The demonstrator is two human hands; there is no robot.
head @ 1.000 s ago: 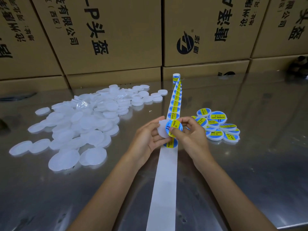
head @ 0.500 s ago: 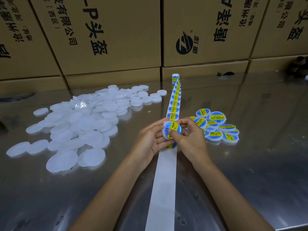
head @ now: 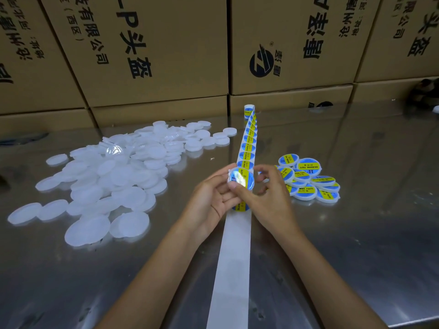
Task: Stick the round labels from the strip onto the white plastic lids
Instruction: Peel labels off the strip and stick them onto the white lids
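My left hand [head: 211, 198] holds a white plastic lid [head: 241, 179] with a blue and yellow round label on its face. The thumb of my right hand [head: 268, 198] presses on the lid's lower edge, and its fingers curl around the right side. Under both hands runs the label strip [head: 248, 143], with round labels on its far half and bare white backing [head: 234, 257] toward me. A heap of plain white lids [head: 114, 176] lies to the left. A small pile of labelled lids [head: 308, 179] lies to the right.
The work surface is a shiny metal table [head: 356, 233]. A wall of brown cardboard boxes [head: 166, 55] stands along its far edge. The strip's small roll [head: 249, 110] stands upright near the boxes. The table's front right edge shows at the lower right.
The round label went from partly hanging off the lid to lying flat on it. My right thumb slid down to the lid's lower edge.
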